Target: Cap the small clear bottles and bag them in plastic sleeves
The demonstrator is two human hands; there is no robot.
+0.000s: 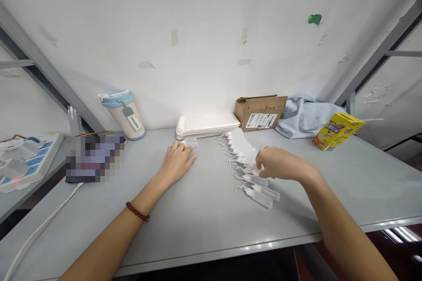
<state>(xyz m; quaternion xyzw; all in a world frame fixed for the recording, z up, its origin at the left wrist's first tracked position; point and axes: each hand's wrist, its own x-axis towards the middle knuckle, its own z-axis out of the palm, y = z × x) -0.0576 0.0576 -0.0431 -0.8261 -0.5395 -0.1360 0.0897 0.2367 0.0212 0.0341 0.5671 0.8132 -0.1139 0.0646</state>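
Note:
My left hand lies flat on the grey table, fingers stretched forward. Its fingertips touch or partly cover a small translucent plastic piece. Over on the right, my right hand reaches in from the side, thumb and fingers curled in a pinch at a white plastic tube in a row. Several such small tubes lie side by side, each with a thin white string at its left end. At the near end of the row, some translucent tubes lie a little apart. The fingertips partly hide the pinched tube.
Flat white trays or boxes stand against the wall beside a cardboard box. A blue cloth and a yellow drink carton with a straw are right. Left are a tumbler, a blurred phone and a power strip.

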